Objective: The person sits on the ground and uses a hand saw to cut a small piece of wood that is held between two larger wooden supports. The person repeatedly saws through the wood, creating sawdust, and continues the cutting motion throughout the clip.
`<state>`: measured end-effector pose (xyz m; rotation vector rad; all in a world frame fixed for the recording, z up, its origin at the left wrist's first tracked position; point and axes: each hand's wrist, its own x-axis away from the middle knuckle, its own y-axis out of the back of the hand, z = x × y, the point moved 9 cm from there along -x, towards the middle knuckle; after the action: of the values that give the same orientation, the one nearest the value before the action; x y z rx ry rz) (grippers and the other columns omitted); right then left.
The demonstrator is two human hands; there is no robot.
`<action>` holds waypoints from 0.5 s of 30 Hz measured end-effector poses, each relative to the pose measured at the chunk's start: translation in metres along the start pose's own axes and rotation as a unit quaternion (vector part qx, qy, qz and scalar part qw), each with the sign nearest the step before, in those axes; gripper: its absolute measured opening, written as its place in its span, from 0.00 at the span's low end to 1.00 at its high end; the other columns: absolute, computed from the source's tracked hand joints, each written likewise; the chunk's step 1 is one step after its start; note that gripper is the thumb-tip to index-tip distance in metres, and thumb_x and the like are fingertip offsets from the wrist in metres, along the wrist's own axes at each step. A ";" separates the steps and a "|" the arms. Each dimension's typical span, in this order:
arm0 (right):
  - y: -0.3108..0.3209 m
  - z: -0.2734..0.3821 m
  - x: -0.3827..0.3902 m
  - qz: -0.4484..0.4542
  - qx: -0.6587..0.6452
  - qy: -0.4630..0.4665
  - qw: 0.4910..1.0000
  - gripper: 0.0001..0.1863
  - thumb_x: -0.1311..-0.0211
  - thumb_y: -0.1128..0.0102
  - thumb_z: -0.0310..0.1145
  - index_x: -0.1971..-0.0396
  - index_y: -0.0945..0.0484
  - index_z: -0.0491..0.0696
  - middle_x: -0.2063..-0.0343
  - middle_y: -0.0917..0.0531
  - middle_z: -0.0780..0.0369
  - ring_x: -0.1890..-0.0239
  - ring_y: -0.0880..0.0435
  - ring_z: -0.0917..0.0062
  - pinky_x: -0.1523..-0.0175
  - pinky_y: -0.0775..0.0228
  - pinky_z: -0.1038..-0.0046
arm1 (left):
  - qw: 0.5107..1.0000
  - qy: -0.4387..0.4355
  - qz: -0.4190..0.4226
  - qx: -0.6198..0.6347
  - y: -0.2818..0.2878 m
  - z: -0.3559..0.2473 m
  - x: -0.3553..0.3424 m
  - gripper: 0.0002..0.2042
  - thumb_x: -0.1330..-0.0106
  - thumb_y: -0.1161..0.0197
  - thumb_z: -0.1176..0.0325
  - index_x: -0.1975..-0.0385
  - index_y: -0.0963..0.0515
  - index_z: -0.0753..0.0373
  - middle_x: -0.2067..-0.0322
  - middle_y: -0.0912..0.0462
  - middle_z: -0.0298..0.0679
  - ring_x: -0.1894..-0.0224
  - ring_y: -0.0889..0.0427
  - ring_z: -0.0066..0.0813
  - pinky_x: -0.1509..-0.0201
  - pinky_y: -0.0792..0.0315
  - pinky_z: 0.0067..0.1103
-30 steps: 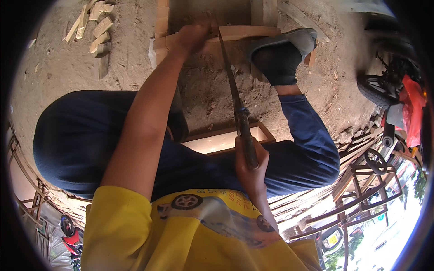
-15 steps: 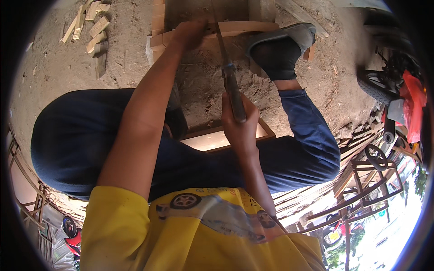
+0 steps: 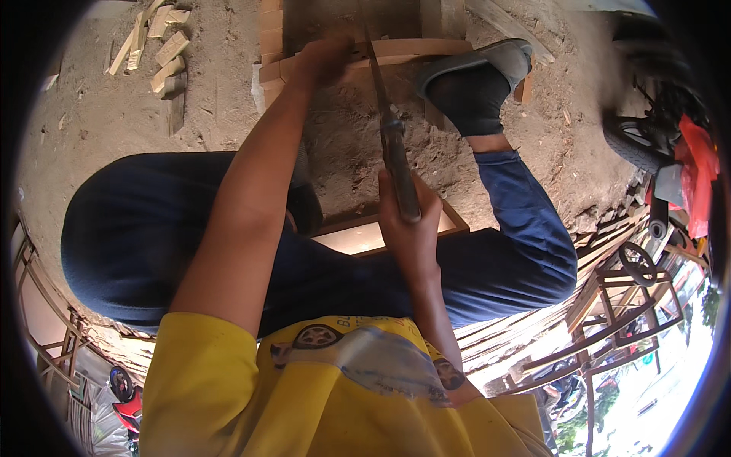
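In my right hand [image 3: 409,228] is a hand saw [image 3: 398,164], its straight dark handle wrapped by my closed fingers. The narrow blade runs away from me and crosses a wooden board [image 3: 407,50] that lies crosswise at the far side. My left hand [image 3: 327,61] grips that board just left of the blade; its fingertips are dim and partly hidden. The blade's far end runs out at the upper edge of the view. My shod foot [image 3: 476,84] rests against the board's right part.
Cut wood offcuts [image 3: 169,57] lie on the dirt floor [image 3: 205,99] at the far left. A shallow wooden frame [image 3: 457,217] shows below my right hand. To the right are a black tyre [image 3: 636,145], a red plastic bag [image 3: 694,175] and stacked wooden strips [image 3: 609,236].
My right hand has drawn the saw a little toward my body. My left hand keeps its place on the board. The whole view has shifted slightly.
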<state>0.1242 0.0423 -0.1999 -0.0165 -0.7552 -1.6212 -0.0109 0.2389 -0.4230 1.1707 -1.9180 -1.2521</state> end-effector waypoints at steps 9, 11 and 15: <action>-0.001 0.006 -0.023 0.004 0.018 0.036 0.999 0.09 0.36 0.41 0.26 0.76 0.25 0.40 0.86 0.29 0.67 0.80 0.35 0.91 0.79 0.45 0.79 | 0.997 0.061 0.039 0.020 0.009 -0.009 -0.007 0.18 0.46 0.34 0.67 0.56 0.31 0.59 0.68 0.17 0.48 0.63 0.17 0.50 0.61 0.24 0.41; -0.004 0.008 -0.018 -0.001 0.024 0.052 0.998 0.09 0.36 0.41 0.26 0.76 0.26 0.40 0.86 0.29 0.67 0.79 0.35 0.91 0.79 0.45 0.80 | 0.997 0.062 0.033 0.023 0.018 -0.007 -0.006 0.19 0.46 0.34 0.67 0.56 0.31 0.60 0.69 0.17 0.48 0.63 0.17 0.50 0.61 0.23 0.40; 0.038 -0.004 0.066 -0.005 0.027 0.002 1.000 0.10 0.37 0.41 0.25 0.78 0.27 0.41 0.86 0.30 0.68 0.79 0.36 0.92 0.80 0.46 0.80 | 0.996 0.063 0.062 0.008 0.034 -0.026 -0.006 0.16 0.47 0.36 0.69 0.59 0.26 0.63 0.67 0.17 0.48 0.62 0.16 0.47 0.60 0.22 0.38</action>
<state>0.1448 -0.0174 -0.1579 0.0301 -0.7979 -1.6099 0.0006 0.2389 -0.3814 1.0942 -1.8801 -1.0752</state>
